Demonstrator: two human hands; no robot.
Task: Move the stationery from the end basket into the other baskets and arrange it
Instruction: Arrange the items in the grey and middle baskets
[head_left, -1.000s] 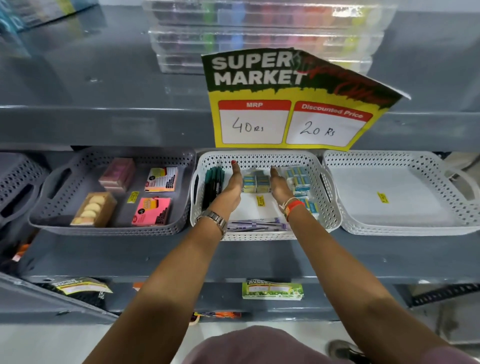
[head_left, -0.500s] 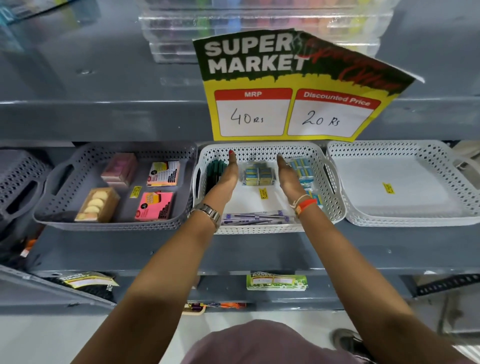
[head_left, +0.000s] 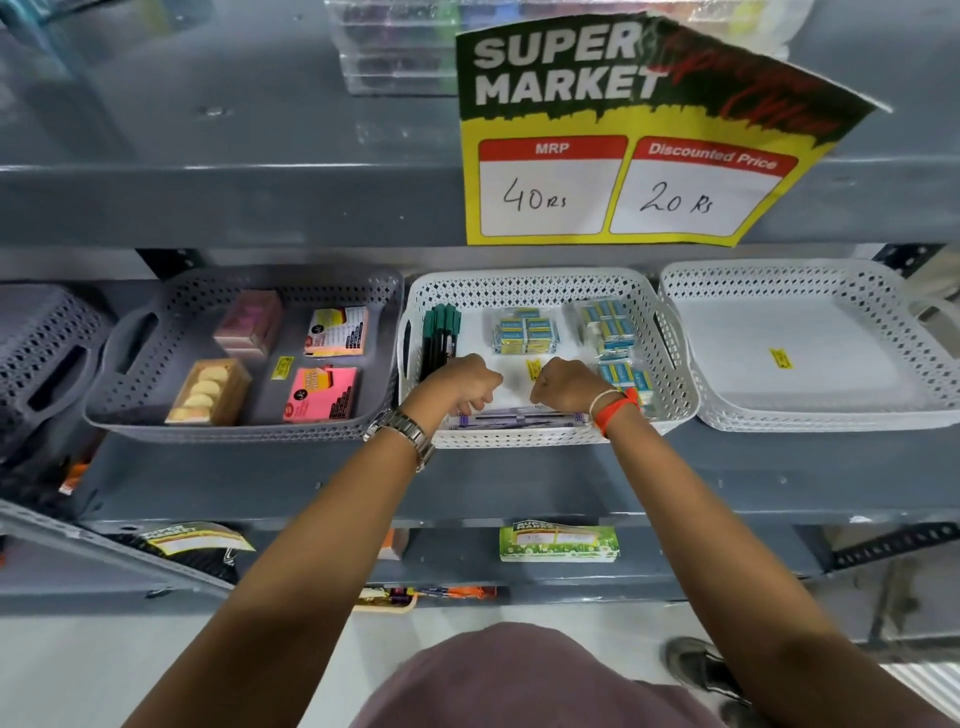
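Note:
The middle white basket (head_left: 519, 283) holds green markers (head_left: 439, 338) at its left, a wrapped block of small blue and yellow boxes (head_left: 525, 335) at the back, and more such boxes (head_left: 608, 327) down its right side. Flat pen packs (head_left: 519, 418) lie along its front wall. My left hand (head_left: 457, 384) and my right hand (head_left: 569, 384) hang side by side over the front of this basket, fingers curled down onto the pen packs. The white basket (head_left: 779, 275) at the right end holds only a small yellow sticker (head_left: 781, 358).
A grey basket (head_left: 234, 431) on the left holds sticky-note pads (head_left: 322, 392) and a brown box (head_left: 210, 389). Another grey basket (head_left: 41, 353) sits further left. A yellow price sign (head_left: 623, 156) hangs from the shelf above. Clear cases (head_left: 395, 52) are stacked on the upper shelf.
Both hands have drawn back from the block of small boxes at the rear of the middle basket to its front. Their fingers, straight before, are now curled down onto the pen packs.

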